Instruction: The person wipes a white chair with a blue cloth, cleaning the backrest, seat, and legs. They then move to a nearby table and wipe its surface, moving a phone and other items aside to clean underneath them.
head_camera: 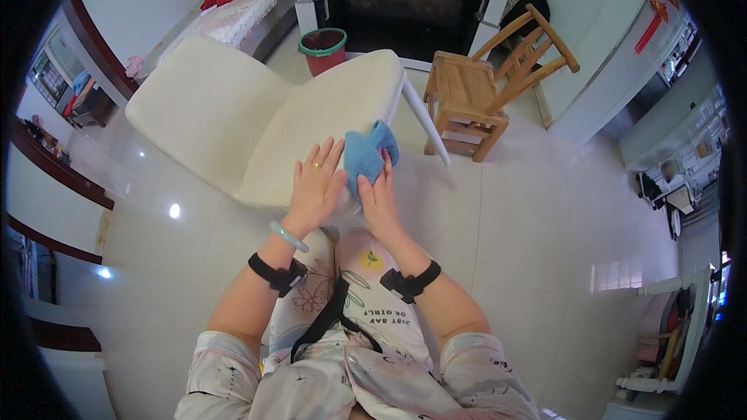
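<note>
A cream upholstered chair (216, 87) lies tipped in front of me, its backrest to the left and one white leg (427, 119) pointing to the lower right. My left hand (318, 181) rests flat on the edge of its seat with fingers spread, holding nothing. My right hand (379, 192) grips a blue cloth (365, 154) against the seat edge near the chair's corner, just right of my left hand. Part of the cloth is bunched up above my fingers. The surface beneath the cloth is hidden.
A wooden chair (464, 81) stands to the right of the cream chair. Behind it are a red bucket with a green rim (323, 58) and a white-framed cabinet (402, 17). A bed or bench with a white cover (245, 9) is at the upper left. Glossy tiles (519, 233) cover the floor.
</note>
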The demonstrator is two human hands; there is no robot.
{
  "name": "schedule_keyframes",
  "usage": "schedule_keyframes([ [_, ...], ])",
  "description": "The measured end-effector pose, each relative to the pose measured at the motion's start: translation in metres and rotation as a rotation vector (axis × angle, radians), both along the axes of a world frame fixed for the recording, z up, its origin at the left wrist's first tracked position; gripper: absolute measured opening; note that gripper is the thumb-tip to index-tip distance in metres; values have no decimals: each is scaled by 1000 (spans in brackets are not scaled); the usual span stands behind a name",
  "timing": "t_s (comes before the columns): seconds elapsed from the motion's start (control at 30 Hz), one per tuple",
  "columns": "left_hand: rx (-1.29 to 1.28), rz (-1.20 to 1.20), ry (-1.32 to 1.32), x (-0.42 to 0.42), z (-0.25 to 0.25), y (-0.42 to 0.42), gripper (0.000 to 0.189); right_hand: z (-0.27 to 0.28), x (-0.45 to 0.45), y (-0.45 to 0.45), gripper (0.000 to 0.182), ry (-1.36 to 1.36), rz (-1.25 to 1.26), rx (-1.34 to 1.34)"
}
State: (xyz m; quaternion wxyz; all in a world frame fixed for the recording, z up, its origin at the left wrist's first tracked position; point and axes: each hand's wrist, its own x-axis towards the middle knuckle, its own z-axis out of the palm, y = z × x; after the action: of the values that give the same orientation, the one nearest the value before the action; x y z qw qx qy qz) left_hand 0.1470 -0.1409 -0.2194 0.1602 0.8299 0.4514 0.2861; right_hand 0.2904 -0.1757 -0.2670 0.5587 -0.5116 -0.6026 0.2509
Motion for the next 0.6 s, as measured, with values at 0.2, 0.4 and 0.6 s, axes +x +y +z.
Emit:
schedule_keyframes([
  [0.2,-42,-9,-13,0,-2,8,52,-10,-18,-45,72,-133,-66,-44],
  [0.4,-44,-2,-21,5,1,5,53,-60,3,-61,69,-294,-194,-138],
  [0.6,-30,18,-11,9,-1,5,52,-135,74,-81,57,-232,-42,-329],
])
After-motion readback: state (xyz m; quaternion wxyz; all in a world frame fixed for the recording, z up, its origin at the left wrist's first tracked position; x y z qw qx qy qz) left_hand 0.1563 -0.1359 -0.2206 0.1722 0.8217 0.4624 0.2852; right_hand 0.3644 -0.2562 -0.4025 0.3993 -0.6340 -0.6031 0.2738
